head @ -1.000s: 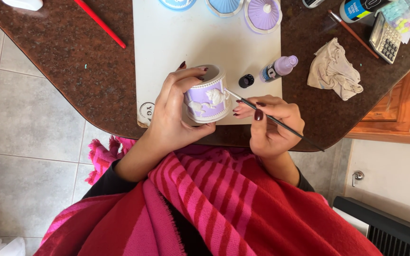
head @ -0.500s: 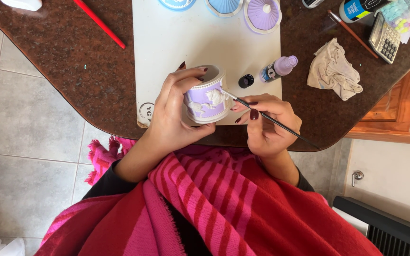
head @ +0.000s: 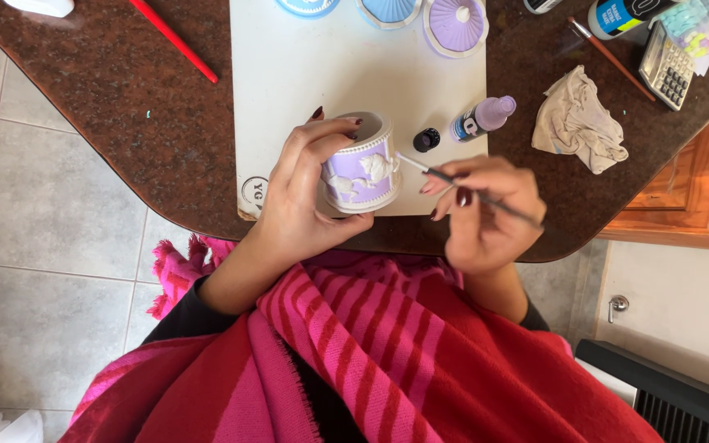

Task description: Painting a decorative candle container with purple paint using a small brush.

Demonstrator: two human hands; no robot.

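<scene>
In the head view, the left hand (head: 309,193) wraps around a small lilac pot (head: 360,168) with white raised figures, fingers curled over its top side and thumb beneath, clamped on it. The pot is held tipped on its side just above the near edge of the white board (head: 305,90), its pale open rim facing toward 12 o'clock and its long axis running roughly from 6 to 12.

The right hand (head: 486,217) sits at 3 o'clock of the pot, fingertips pinched together on a thin paintbrush (head: 469,190). The brush lies along a line from about 10 to 4 o'clock, its pale tip toward the pot's wall at 10; the hand is blurred, so whether the tip actually touches the pot cannot be told.

Just beyond the brush, at 12 o'clock from the right hand, a small black cap (head: 426,139) lies on the board and a lilac-topped paint bottle (head: 482,119) lies beside it on its side. A crumpled beige rag (head: 578,121) rests on the brown table (head: 125,123) at 2 o'clock. At the board's far edge stands a lilac fluted lid (head: 455,25). A red stick (head: 174,39) lies at 10 o'clock. A red and pink striped shawl (head: 387,361) covers the lap below.
</scene>
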